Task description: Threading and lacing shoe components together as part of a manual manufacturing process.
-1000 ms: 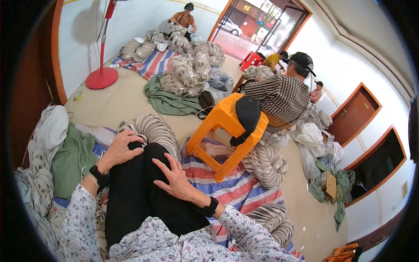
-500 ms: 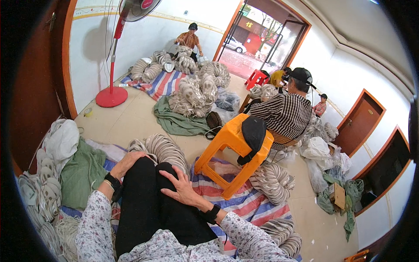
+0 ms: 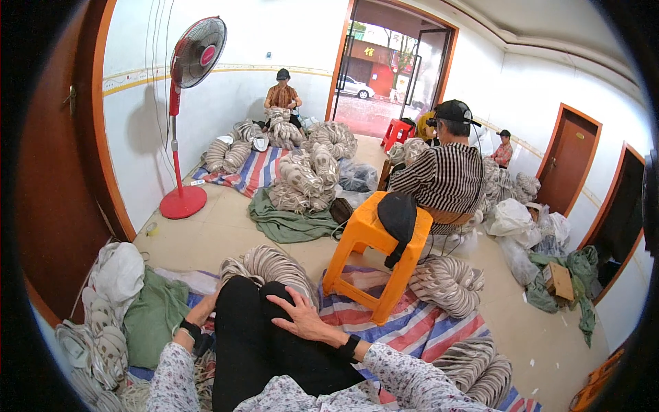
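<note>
My right hand rests open on my right knee, its fingers spread over the black trousers. My left hand lies along the outer side of my left knee, fingers stretched forward and partly hidden by the leg. Nothing shows in either hand. Just beyond my knees lies a coiled bundle of pale grey straps. An orange plastic stool stands ahead to the right, with a black cap-like item on its seat.
Striped tarpaulin runs under the stool and more strap bundles. Green cloth and piled straps lie at my left. A red standing fan is ahead left. A person in a striped shirt sits beyond the stool; others sit farther off.
The view has levelled and tilted upward, bringing the whole fan head into sight. My left hand has slipped from the top of my knee to its outer side. My right hand stays on the right knee.
</note>
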Action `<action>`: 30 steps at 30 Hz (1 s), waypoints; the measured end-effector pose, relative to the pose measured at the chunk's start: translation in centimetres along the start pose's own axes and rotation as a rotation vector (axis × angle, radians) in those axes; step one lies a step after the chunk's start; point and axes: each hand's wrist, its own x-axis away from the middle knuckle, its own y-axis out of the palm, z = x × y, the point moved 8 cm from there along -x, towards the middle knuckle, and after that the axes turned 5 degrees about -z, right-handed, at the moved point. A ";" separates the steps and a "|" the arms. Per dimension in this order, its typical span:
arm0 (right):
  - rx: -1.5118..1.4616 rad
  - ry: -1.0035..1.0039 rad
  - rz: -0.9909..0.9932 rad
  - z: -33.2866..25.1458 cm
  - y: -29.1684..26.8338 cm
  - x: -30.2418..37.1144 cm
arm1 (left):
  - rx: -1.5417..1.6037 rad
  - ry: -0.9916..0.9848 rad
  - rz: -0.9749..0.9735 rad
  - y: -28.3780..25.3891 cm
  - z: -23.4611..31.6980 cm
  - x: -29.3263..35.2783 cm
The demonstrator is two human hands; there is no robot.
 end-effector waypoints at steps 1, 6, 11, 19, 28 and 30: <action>-0.005 -0.015 -0.008 -0.5 0.2 -0.1 | -0.014 -0.004 0.009 -1.0 -1.3 0.7; 0.007 0.008 0.032 0.7 -0.2 -0.1 | 0.311 -0.395 0.027 0.8 -11.4 1.5; -0.039 -0.086 0.007 -2.0 1.5 -0.9 | 0.569 -0.573 0.110 -3.7 -20.0 4.6; -0.038 -0.075 0.077 -1.1 0.5 -0.3 | 0.498 -0.511 0.184 -1.8 -15.0 2.5; -0.014 -0.030 0.037 -1.4 0.3 -0.6 | 0.527 -0.528 0.119 -2.3 -14.6 3.3; -0.001 0.061 0.074 1.9 -0.8 1.3 | 0.482 -0.561 0.222 1.5 -7.0 -0.6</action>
